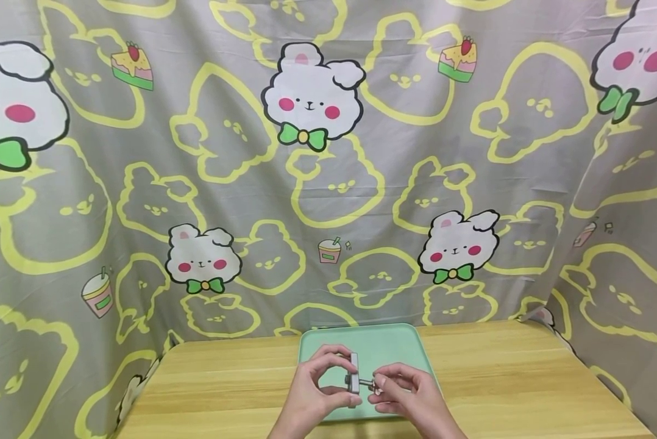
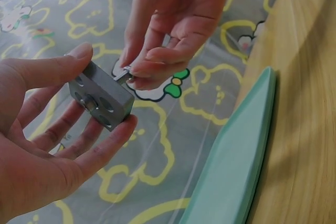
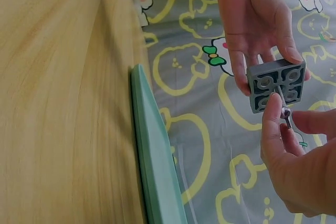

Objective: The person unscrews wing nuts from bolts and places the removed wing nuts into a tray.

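Above the tray, my left hand [image 1: 313,385] grips a grey square block [image 2: 107,92] by its edges between thumb and fingers. The block has round holes near its corners. A metal bolt [image 3: 280,95] runs through its middle, its head showing on the left side. On the bolt's threaded end, my right hand [image 1: 413,393] pinches a small shiny nut [image 3: 285,113], which looks like a wing nut. Fingertips partly cover the nut. In the right wrist view the block's hollow, ribbed side faces the right fingers.
A light green tray [image 1: 372,338] lies under the hands on the wooden table [image 1: 515,372]. Behind and on both sides hangs a grey curtain [image 1: 383,201] with yellow outlines and cartoon bunnies.
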Available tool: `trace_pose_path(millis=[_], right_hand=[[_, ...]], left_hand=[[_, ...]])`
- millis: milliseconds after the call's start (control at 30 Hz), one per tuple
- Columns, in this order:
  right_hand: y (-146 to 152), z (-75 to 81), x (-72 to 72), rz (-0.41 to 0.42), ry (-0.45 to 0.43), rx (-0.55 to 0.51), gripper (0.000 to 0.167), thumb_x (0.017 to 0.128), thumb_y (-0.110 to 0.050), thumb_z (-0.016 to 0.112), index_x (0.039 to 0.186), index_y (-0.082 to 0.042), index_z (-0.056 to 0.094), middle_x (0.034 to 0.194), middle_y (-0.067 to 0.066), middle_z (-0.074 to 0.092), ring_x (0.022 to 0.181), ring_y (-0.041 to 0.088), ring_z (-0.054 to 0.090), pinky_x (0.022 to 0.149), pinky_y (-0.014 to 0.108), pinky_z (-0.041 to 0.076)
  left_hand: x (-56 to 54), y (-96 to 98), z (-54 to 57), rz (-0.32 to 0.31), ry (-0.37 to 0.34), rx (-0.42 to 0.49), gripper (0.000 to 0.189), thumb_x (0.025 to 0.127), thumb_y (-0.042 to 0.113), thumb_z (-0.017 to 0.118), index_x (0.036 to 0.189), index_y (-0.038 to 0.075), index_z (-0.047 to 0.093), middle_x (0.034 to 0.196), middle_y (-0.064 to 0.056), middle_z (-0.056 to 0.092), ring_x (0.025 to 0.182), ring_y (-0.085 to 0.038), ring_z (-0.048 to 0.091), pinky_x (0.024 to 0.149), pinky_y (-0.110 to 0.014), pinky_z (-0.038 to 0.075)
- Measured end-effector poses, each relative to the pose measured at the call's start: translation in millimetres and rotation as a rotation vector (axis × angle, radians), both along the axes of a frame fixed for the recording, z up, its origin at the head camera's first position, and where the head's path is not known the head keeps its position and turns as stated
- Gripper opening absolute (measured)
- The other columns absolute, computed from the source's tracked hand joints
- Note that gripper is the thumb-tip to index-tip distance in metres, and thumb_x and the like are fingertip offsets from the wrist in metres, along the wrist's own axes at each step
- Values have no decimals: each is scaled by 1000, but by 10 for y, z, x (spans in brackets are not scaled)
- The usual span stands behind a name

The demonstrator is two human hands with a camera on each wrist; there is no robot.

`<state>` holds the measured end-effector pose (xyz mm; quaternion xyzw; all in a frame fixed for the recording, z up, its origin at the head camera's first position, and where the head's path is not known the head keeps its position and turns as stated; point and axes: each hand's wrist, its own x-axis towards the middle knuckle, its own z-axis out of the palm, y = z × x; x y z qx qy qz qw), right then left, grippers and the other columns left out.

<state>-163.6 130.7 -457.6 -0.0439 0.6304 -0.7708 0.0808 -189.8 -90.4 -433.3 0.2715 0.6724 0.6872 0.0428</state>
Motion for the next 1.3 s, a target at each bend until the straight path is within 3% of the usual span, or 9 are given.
trace_pose_path(millis=[367, 667, 867, 1167, 1300], right_hand=[[-26, 24, 10, -42, 55, 49, 34, 100, -26, 69, 112, 6, 67, 102, 11, 71, 93, 27, 74, 75, 36, 65], [-36, 25, 46, -40, 196, 83, 30, 100, -18, 68, 109, 11, 65, 108, 21, 68, 94, 24, 74, 78, 38, 65], [-55, 35, 52, -51, 298, 83, 24, 97, -11, 71, 106, 11, 65, 110, 27, 66, 98, 24, 74, 86, 41, 63], [-86, 12, 76, -83, 478, 132, 9, 94, -4, 74, 97, 3, 69, 108, 21, 68, 101, 23, 72, 89, 33, 62], [-100, -12, 85, -100, 556, 130, 5, 93, -1, 74, 96, -1, 70, 109, 20, 68, 102, 27, 71, 90, 36, 62]], left_hand=[[-5, -8, -14, -14, -12, 16, 38, 75, -1, 89, 108, -4, 71, 131, -21, 54, 121, -28, 57, 80, -47, 64], [-5, -33, 2, -18, -41, 42, 39, 76, -1, 89, 109, -6, 70, 132, -21, 53, 127, -31, 54, 82, -49, 64], [-8, -56, 16, -25, -46, 70, 40, 75, -3, 88, 110, -7, 69, 136, -28, 50, 132, -41, 49, 86, -48, 63], [-22, -85, 30, -31, -56, 79, 41, 76, -3, 88, 111, -7, 69, 137, -28, 50, 132, -38, 49, 88, -45, 63], [-27, -103, 35, -12, -38, 58, 39, 77, -1, 88, 111, -4, 70, 135, -26, 53, 132, -37, 49, 99, -37, 57]])
